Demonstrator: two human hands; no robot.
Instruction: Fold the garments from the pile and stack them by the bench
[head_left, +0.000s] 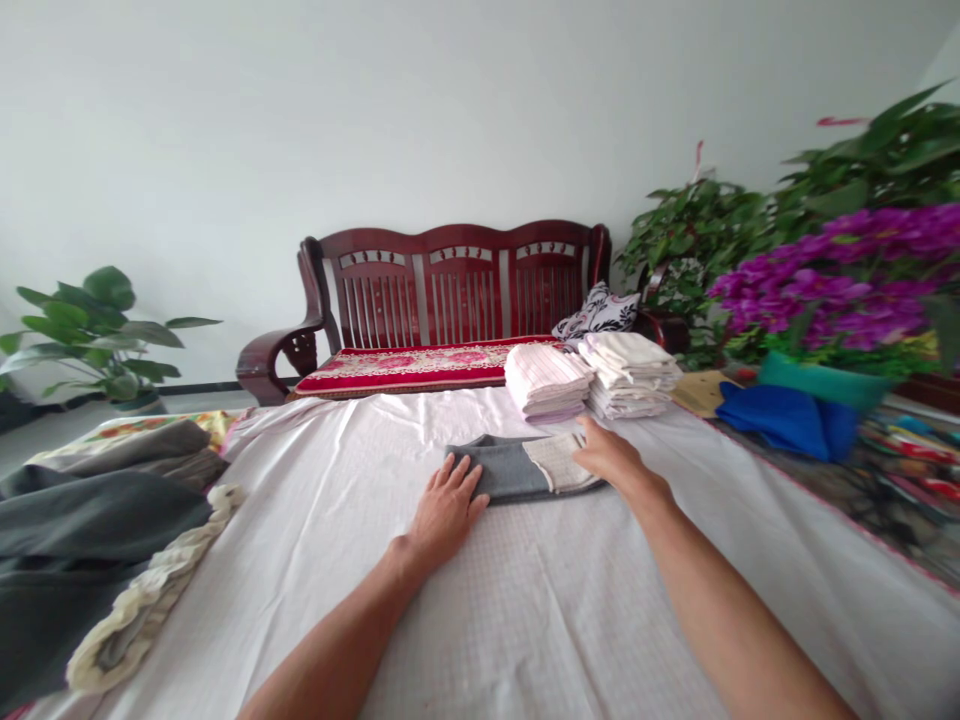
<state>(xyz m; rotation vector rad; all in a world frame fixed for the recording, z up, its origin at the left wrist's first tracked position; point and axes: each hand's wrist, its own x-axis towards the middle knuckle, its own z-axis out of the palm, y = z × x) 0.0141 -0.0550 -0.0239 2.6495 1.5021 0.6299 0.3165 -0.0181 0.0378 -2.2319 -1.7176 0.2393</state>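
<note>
A dark grey garment lies folded into a flat strip on the white cloth, with a cream, knitted-looking section toward its right end. My left hand rests flat on the strip's left end, fingers spread. At the opposite end my right hand holds the cream section's edge, its fingers bent and partly hidden. Just behind the garment stand two stacks of folded cloth, one pink-striped and one white.
Loose grey clothing with a gathered cream waistband is heaped at the left. A white sheet covers the surface. Behind it stands a dark red wooden bench. Blue fabric and purple flowers are at the right.
</note>
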